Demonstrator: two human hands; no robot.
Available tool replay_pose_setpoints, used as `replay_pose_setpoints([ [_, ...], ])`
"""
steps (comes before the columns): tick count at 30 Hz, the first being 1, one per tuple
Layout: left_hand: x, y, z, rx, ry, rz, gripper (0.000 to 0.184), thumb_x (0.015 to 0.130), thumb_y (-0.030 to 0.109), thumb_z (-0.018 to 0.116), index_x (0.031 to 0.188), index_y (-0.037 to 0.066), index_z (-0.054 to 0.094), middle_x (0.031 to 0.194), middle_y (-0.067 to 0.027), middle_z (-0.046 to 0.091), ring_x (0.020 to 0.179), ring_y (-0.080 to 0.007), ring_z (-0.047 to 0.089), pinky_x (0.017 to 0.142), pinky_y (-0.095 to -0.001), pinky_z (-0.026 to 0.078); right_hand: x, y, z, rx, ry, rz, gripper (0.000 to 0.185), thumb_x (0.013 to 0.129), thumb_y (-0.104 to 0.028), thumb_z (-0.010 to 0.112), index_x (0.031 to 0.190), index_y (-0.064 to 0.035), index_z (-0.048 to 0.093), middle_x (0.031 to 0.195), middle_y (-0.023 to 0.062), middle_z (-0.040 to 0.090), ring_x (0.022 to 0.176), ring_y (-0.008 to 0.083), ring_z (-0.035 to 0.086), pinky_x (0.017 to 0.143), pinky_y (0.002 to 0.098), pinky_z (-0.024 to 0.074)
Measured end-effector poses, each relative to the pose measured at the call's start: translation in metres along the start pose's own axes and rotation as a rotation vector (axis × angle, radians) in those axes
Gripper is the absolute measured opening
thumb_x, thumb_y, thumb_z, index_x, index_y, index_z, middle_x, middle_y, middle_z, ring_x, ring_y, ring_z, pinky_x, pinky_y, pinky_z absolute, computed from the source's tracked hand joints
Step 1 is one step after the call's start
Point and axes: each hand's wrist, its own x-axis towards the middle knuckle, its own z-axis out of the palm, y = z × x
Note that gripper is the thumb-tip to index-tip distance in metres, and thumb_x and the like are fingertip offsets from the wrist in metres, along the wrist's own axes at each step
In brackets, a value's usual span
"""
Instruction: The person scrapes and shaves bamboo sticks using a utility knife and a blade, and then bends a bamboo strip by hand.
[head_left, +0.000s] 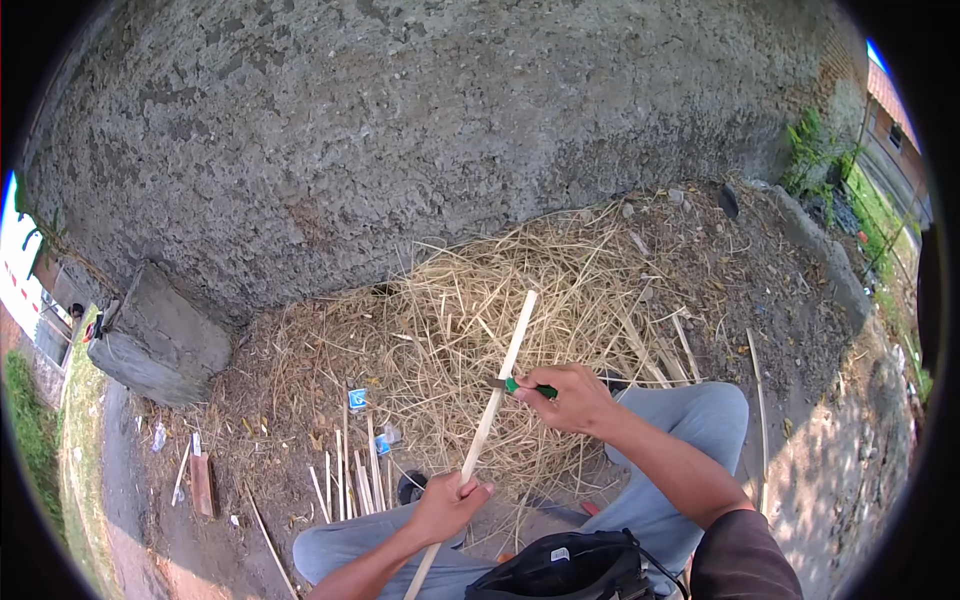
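A long, pale strip of wood or bamboo (517,332) slants up and away from my lap. Wrapped around its lower part is my left hand (447,508), with the thumb on top. My right hand (574,400) is closed on a green-handled knife (514,385); most of the handle is hidden in the fingers. The short dark blade lies across the strip, touching it near the middle of its upper stretch. Beneath both hands spreads a heap of curly pale shavings (560,290).
A rough grey wall (450,130) rises behind the heap. At the left stands a concrete block (165,340). Several cut strips (365,485) lie by my left knee, near a blue-and-white packet (357,399). A black bag (560,575) sits in my lap.
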Motion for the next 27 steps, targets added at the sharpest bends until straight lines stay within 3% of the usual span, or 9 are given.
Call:
replay_pose_setpoints([
  [3,0.003,-0.002,-0.001,-0.212,-0.025,-0.128,0.044,0.091,0.016,0.068,0.066,0.012,0.032,0.055,0.006,0.04,0.046,-0.0021,0.034,0.039,-0.0235,0.026,-0.006,-0.006,0.004,-0.002,0.112,-0.098,0.019,0.088,-0.027,0.069,0.092,-0.0084,0.071,0.088,0.0093,0.073,0.063,0.0275,0.068,0.05,0.0352,0.0513],
  [7,0.003,0.012,-0.004,-0.118,0.014,-0.157,0.047,0.089,0.024,0.071,0.064,0.009,0.034,0.055,0.0038,0.038,0.054,-0.0056,0.032,0.045,-0.0279,0.03,-0.01,-0.025,0.013,-0.016,0.072,-0.163,0.014,0.086,-0.023,0.072,0.091,-0.0098,0.072,0.079,0.0076,0.07,0.056,0.0257,0.064,0.045,0.0351,0.047],
  [10,0.007,0.01,-0.006,-0.074,0.027,-0.125,0.039,0.086,0.016,0.07,0.068,0.009,0.036,0.056,0.0045,0.04,0.051,-0.0041,0.035,0.043,-0.0272,0.03,-0.006,-0.019,0.016,-0.065,0.129,-0.168,0.011,0.084,-0.021,0.074,0.089,-0.0108,0.073,0.075,0.0058,0.069,0.051,0.0241,0.06,0.042,0.0349,0.0441],
  [14,0.01,0.023,-0.006,-0.305,-0.012,-0.267,0.028,0.083,0.006,0.063,0.074,0.01,0.037,0.057,0.0037,0.042,0.048,-0.0041,0.04,0.04,-0.0261,0.031,0.003,-0.006,0.023,-0.142,0.213,-0.181,0.011,0.083,-0.022,0.075,0.089,-0.0119,0.074,0.075,0.0037,0.068,0.049,0.0232,0.06,0.041,0.0349,0.0434],
  [18,0.012,0.024,-0.005,-0.402,0.022,-0.299,0.028,0.083,0.004,0.061,0.073,0.011,0.036,0.057,0.0041,0.041,0.046,-0.0036,0.039,0.04,-0.025,0.03,0.013,0.007,0.029,-0.161,0.161,-0.077,0.014,0.088,-0.027,0.068,0.093,-0.0149,0.072,0.07,0.0071,0.066,0.052,0.0281,0.061,0.045,0.0396,0.0456],
  [20,-0.007,0.011,0.009,-0.341,-0.072,-0.294,0.028,0.083,0.004,0.061,0.072,0.011,0.036,0.057,0.0042,0.041,0.045,-0.0035,0.039,0.039,-0.0248,0.03,0.037,0.041,0.004,-0.154,0.141,0.385,0.015,0.089,-0.025,0.067,0.093,-0.012,0.071,0.07,0.0101,0.067,0.053,0.029,0.061,0.052,0.043,0.048],
  [22,-0.014,0.001,0.007,-0.256,-0.171,-0.284,0.028,0.084,0.004,0.06,0.071,0.011,0.036,0.057,0.0043,0.041,0.045,-0.0034,0.039,0.039,-0.0247,0.03,0.051,0.102,-0.037,-0.266,0.215,0.581,0.017,0.09,-0.025,0.066,0.093,-0.008,0.07,0.069,0.013,0.067,0.055,0.0288,0.062,0.058,0.0442,0.0486],
  [24,-0.012,-0.006,-0.002,-0.302,-0.011,-0.279,0.032,0.086,-0.002,0.058,0.071,0.012,0.034,0.053,0.0047,0.039,0.041,-0.0039,0.036,0.036,-0.0251,0.023,0.046,0.102,-0.035,-0.201,0.327,0.552,0.019,0.09,-0.025,0.066,0.093,-0.0064,0.07,0.069,0.0134,0.067,0.057,0.0277,0.064,0.058,0.0435,0.0486],
  [27,-0.003,0.003,-0.022,-0.485,-0.039,-0.375,0.034,0.091,0.008,0.064,0.074,0.012,0.035,0.053,0.0045,0.039,0.041,-0.0043,0.036,0.036,-0.025,0.024,0.044,0.101,-0.02,-0.003,0.431,0.362,0.023,0.091,-0.028,0.067,0.093,-0.0046,0.069,0.071,0.0146,0.068,0.064,0.0259,0.067,0.062,0.0424,0.0503],
])
